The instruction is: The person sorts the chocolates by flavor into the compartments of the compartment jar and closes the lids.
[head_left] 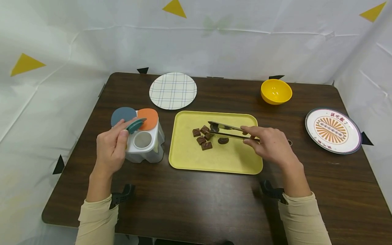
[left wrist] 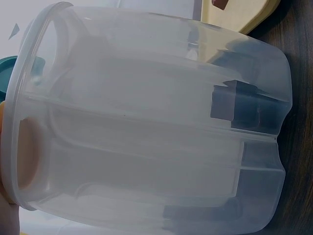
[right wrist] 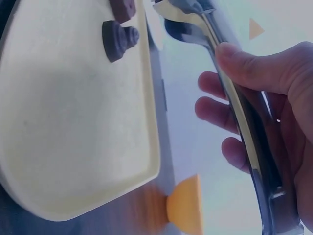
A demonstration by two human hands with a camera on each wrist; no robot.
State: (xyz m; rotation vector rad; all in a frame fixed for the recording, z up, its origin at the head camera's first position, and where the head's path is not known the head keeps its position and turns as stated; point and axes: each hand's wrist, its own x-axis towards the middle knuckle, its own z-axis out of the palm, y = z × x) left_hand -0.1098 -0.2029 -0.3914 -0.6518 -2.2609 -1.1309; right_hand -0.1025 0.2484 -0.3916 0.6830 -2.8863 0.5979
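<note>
Chocolates (head_left: 202, 136) on tray (head_left: 186, 160): right hand (head_left: 271, 144) squeezes tongs (head_left: 228, 131), left hand (head_left: 111, 148) pinches lid (head_left: 135, 125) at nine o'clock; weak squeeze risks a drop.

The path between tray (head_left: 186, 160) and container (head_left: 153, 149) is narrowed; bare table (head_left: 199, 204) is left nearer.
</note>
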